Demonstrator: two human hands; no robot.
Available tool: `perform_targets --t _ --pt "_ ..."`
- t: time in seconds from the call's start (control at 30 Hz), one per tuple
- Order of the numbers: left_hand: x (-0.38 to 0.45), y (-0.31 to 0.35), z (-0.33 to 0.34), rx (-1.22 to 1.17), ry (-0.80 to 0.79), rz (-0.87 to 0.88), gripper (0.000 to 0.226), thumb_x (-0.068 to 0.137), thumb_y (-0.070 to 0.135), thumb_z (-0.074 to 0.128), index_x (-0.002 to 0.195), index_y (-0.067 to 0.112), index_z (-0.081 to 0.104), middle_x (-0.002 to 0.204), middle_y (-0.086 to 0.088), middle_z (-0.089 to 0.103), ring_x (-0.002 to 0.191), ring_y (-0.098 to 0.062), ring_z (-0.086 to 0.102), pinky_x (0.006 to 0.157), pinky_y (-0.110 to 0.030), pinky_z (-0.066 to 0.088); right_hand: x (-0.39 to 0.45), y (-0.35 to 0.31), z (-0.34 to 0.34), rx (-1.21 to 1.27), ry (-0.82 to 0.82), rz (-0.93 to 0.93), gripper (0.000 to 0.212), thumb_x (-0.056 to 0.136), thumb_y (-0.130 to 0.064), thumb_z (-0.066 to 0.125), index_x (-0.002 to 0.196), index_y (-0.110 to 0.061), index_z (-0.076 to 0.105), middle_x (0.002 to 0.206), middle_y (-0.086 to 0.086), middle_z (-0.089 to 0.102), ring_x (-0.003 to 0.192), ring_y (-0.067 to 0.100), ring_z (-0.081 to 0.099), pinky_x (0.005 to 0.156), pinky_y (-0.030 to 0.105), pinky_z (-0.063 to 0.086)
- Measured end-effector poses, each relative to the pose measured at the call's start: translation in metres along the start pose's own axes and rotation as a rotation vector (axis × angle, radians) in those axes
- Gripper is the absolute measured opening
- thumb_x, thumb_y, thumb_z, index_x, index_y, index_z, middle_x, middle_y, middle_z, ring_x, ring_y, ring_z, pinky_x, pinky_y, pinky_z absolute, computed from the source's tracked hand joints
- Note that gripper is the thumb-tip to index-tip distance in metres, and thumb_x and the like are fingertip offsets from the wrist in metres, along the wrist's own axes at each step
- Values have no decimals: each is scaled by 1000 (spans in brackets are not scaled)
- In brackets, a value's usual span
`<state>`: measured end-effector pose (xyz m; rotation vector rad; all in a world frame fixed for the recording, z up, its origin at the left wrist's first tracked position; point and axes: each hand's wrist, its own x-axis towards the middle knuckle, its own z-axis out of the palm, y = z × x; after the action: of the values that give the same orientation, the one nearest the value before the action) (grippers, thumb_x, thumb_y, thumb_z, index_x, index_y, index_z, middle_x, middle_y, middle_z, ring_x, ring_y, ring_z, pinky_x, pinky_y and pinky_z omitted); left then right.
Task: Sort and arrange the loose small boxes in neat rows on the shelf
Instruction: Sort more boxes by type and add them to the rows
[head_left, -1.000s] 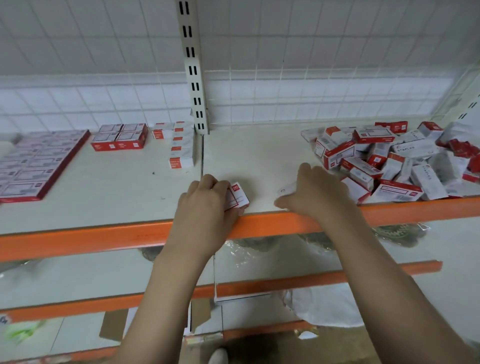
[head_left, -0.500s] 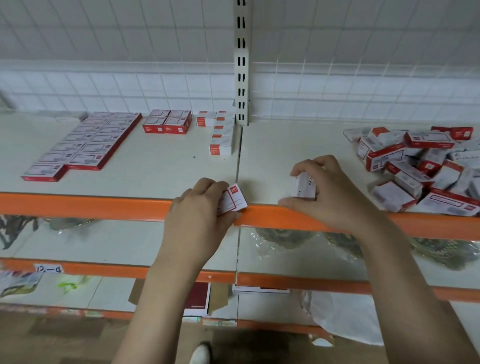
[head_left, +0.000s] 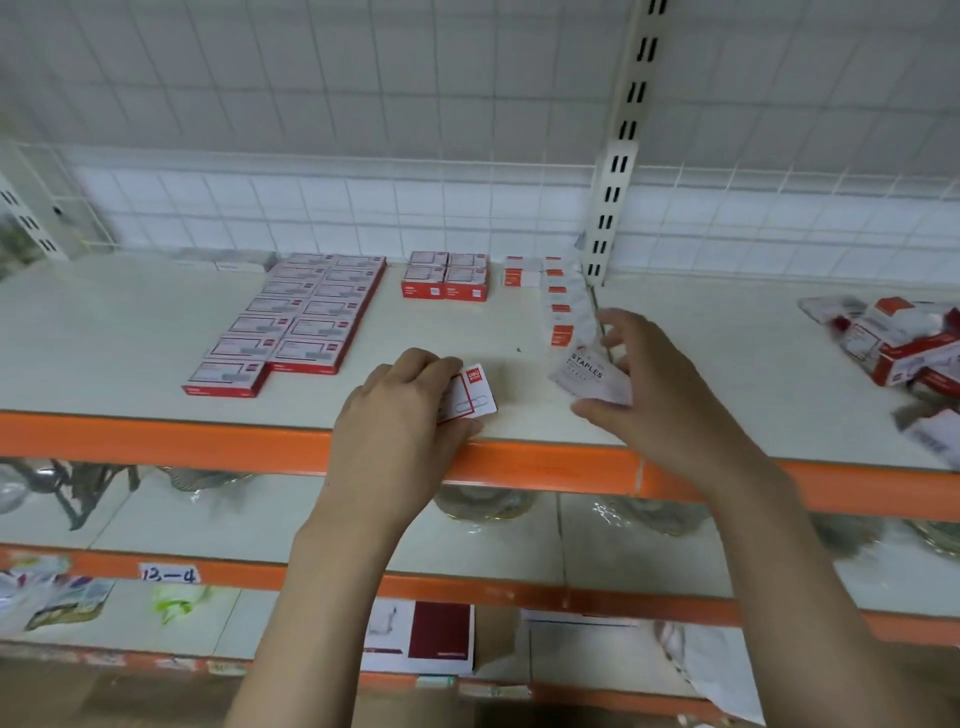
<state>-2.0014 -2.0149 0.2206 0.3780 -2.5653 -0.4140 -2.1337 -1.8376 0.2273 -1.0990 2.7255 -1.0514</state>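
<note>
A white wire grid wall stands at the back, and a cream metal post with black slots runs up it. On the lower shelf lie clear shiny plastic bags, and its orange rail has a white paper label with "13-4" written on it. At the very bottom sits a white and dark red flat card, near a crumpled white plastic bag on its right.

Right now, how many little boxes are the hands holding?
2. The left hand grips a red-and-white box near the shelf's orange front edge. The right hand holds a white staples box just above the shelf. More could be hidden under the fingers.
</note>
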Motion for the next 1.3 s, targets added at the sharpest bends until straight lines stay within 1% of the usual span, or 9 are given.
perform_targets --t 0.1,0.2,0.3,0.47,0.67,0.93,1.13,1.23,1.3 --pt "5 -37 -17 -3 31 52 50 69 22 79 115 10 63 107 -6 63 90 -34 59 69 -40 49 12 -26 22 -70 61 -13 51 76 -23 75 120 -21 49 115 -6 54 104 12 49 78 23 41" --pt "8 -66 -26 -29 42 84 51 68 19 80 114 7 63 106 -8 64 90 -35 60 74 -42 51 18 -47 39 -171 64 -54 43 76 -25 73 115 -23 55 108 -4 58 101 14 49 75 25 36" --pt "9 -85 -32 -73 54 91 51 69 15 80 116 5 62 110 -10 64 95 -35 59 81 -40 48 23 -59 52 -204 45 -75 46 79 -26 70 121 -24 53 113 -4 57 101 11 44 73 20 26" --pt "15 -100 -33 -141 45 84 51 72 11 77 119 4 59 113 -12 63 104 -32 57 87 -31 40 29 -68 62 -233 24 -87 47 81 -25 69 125 -23 52 116 -2 56 106 17 46 74 19 23" --pt "32 -104 -21 -174 5 102 50 69 7 78 116 2 60 110 -12 63 101 -31 58 87 -28 38 44 -56 60 -232 33 -109 46 80 -21 69 123 -19 55 116 1 59 103 21 49 76 18 24" --pt "73 -96 5 -148 -34 142 45 68 6 79 109 2 62 104 -12 63 91 -32 60 80 -28 41 76 -28 52 -201 40 -97 49 80 -19 69 127 -19 53 121 -2 56 111 17 46 79 14 23" --pt "101 -88 30 -131 -69 128 47 68 4 78 112 -2 63 103 -17 58 88 -33 60 79 -22 38 96 -4 40 -205 38 -91 48 82 -21 67 127 -20 52 122 -5 54 109 15 44 78 18 25" --pt "118 -89 39 -107 -87 68 48 75 9 74 119 -1 59 111 -17 55 97 -33 56 81 -24 38 103 5 37 -191 28 -99 46 82 -20 66 127 -20 52 122 -6 54 108 13 43 79 17 26" --pt "128 -93 43 -102 -115 29 47 77 13 72 121 1 58 115 -14 54 102 -30 54 78 -20 33 108 9 38 -179 21 -105 46 82 -20 66 126 -21 52 122 -7 54 110 13 44 81 17 26"
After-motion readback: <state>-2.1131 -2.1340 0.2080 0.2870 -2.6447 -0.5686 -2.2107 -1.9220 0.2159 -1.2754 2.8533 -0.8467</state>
